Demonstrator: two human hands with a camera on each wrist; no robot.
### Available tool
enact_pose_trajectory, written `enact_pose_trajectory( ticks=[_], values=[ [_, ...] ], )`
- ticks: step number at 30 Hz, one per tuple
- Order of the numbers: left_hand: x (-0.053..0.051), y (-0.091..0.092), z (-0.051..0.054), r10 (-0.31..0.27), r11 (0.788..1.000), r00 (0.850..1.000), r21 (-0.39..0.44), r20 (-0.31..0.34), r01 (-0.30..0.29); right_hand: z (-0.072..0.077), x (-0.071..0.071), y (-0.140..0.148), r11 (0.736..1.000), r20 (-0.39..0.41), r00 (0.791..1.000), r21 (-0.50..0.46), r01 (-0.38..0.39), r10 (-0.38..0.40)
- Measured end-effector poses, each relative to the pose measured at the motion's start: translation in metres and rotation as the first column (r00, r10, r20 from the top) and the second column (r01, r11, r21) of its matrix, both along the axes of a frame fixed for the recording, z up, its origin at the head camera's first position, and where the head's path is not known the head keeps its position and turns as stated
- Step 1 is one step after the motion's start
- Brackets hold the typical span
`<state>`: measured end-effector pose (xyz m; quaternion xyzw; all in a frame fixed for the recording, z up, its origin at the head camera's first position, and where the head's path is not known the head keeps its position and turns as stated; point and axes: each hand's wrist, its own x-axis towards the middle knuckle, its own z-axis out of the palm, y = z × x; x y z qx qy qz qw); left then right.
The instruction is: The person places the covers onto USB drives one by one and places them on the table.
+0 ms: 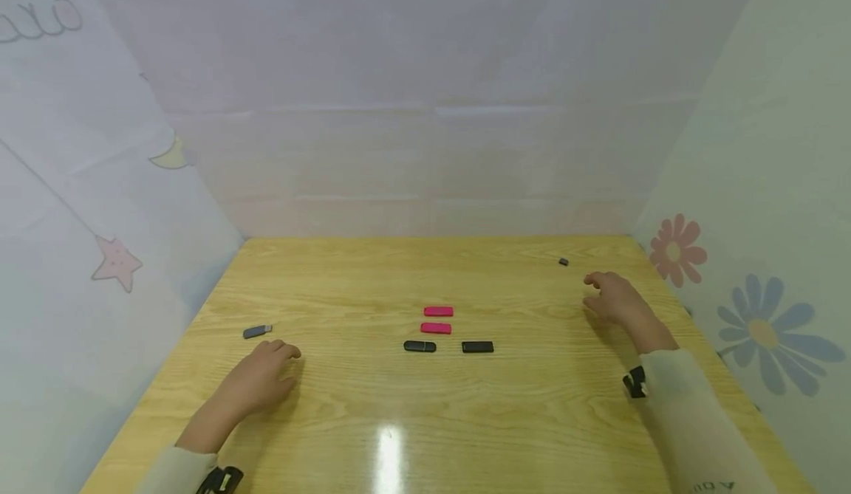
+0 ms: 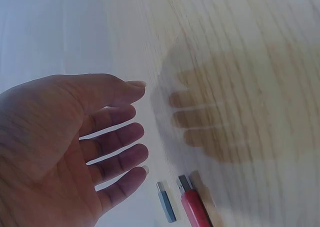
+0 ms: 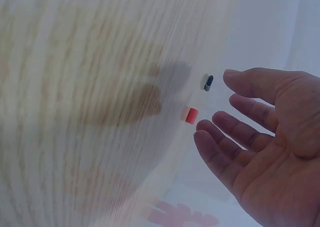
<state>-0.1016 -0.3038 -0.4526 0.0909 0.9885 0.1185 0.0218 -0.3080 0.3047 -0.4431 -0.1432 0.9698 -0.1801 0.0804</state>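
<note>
My left hand [image 1: 261,377] hovers above the left part of the table with loosely bent fingers and nothing in them. Just beyond it lies a grey USB stick [image 1: 257,331]. The left wrist view shows a red USB stick [image 2: 196,207] with a bare metal plug beside the grey one; the hand hides it in the head view. Over the right side, my right hand [image 1: 620,302] is held with thumb and fingers apart, also holding nothing. Nearest to it are a small dark cap [image 3: 208,82] and a small red cap [image 3: 191,116], both apart from the fingers.
Two pink sticks [image 1: 436,328] lie one behind the other mid-table. In front of them are a rounded black USB stick [image 1: 419,346] and a black rectangular stick [image 1: 477,347]. Covered walls [image 1: 432,154] enclose the wooden table [image 1: 346,420] at the back and sides.
</note>
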Motion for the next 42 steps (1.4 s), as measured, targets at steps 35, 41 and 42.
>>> enact_pose_trajectory(
  ticks=[35, 41, 42],
  values=[
    [0.019, -0.037, 0.001, 0.031, 0.999, 0.999, 0.016, 0.031, -0.031, -0.004, -0.029, 0.019, 0.998, 0.013, 0.998, -0.016, 0.065, -0.065],
    [0.021, -0.042, 0.0, 0.043, 0.999, 0.999, 0.008, 0.025, -0.044, -0.007, -0.031, 0.018, 0.997, 0.024, 0.997, -0.007, 0.073, -0.073],
    [0.022, -0.043, 0.0, 0.043, 0.999, 0.999, 0.007, 0.028, -0.044, -0.007, -0.032, 0.018, 0.997, 0.027, 0.997, -0.008, 0.075, -0.074]
  ],
)
